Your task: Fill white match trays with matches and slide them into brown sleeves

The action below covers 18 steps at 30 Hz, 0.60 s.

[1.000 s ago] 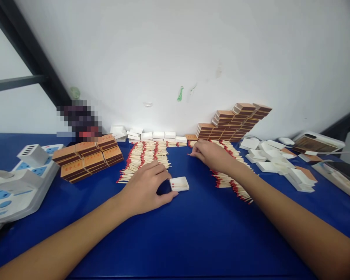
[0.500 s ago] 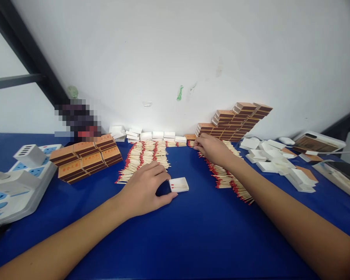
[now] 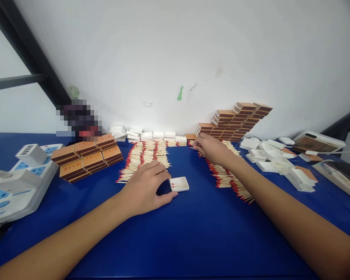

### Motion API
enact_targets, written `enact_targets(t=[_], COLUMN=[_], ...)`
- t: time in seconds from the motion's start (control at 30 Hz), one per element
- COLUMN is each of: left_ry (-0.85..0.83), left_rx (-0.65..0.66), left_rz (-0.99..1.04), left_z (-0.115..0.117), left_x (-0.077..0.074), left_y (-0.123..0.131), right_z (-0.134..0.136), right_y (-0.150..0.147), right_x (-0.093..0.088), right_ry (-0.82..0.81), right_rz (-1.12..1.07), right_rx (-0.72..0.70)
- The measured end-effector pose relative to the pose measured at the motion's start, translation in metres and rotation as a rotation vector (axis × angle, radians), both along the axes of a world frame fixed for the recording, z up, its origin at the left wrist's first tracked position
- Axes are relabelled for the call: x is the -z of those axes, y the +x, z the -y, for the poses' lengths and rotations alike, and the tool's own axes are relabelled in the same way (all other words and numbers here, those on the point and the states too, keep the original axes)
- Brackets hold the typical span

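My left hand [image 3: 144,188] rests on the blue table [image 3: 192,233], its thumb and fingers closed on the left end of a small white matchbox tray [image 3: 179,184] that holds a few red-tipped matches. My right hand [image 3: 211,149] reaches to the far end of the right row of matches [image 3: 230,177], fingers curled and pinching at the matches there. What it grips is too small to see. Another spread of matches [image 3: 142,157] lies behind my left hand.
Brown matchbox sleeves sit stacked at the left [image 3: 87,157] and against the wall at the back right [image 3: 233,120]. White empty trays line the wall [image 3: 157,135] and pile up at the right [image 3: 280,163]. A white power strip [image 3: 17,179] lies at the far left.
My right hand moved from the near side of the match row back toward the wall and now pinches at its far end. My left hand and the tray stayed put.
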<state>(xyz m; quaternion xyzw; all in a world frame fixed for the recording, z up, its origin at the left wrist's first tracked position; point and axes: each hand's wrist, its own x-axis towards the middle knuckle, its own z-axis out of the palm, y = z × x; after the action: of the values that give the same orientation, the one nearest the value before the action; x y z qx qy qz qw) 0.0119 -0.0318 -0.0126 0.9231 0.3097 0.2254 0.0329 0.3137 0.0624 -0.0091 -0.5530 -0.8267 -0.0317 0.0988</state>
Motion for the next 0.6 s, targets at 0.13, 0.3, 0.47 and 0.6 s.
enact_targets(t=[0.13, 0.3, 0.47, 0.6], left_ry=[0.006, 0.016, 0.045, 0.042], left_rx=[0.005, -0.021, -0.067, -0.073], left_rz=[0.003, 0.025, 0.021, -0.003], left_z=[-0.001, -0.002, -0.003, -0.002], left_x=[-0.001, -0.001, 0.0, -0.001], left_y=[0.0, -0.001, -0.001, -0.001], right_z=[0.004, 0.032, 0.084, 0.105], right_y=[-0.007, -0.019, -0.042, -0.064], right_x=[-0.002, -0.015, -0.027, -0.029], right_ry=[-0.024, -0.063, -0.185, -0.184], right_rz=[-0.014, -0.179, -0.268, -0.16], right_rx=[-0.045, -0.166, -0.304, -0.327])
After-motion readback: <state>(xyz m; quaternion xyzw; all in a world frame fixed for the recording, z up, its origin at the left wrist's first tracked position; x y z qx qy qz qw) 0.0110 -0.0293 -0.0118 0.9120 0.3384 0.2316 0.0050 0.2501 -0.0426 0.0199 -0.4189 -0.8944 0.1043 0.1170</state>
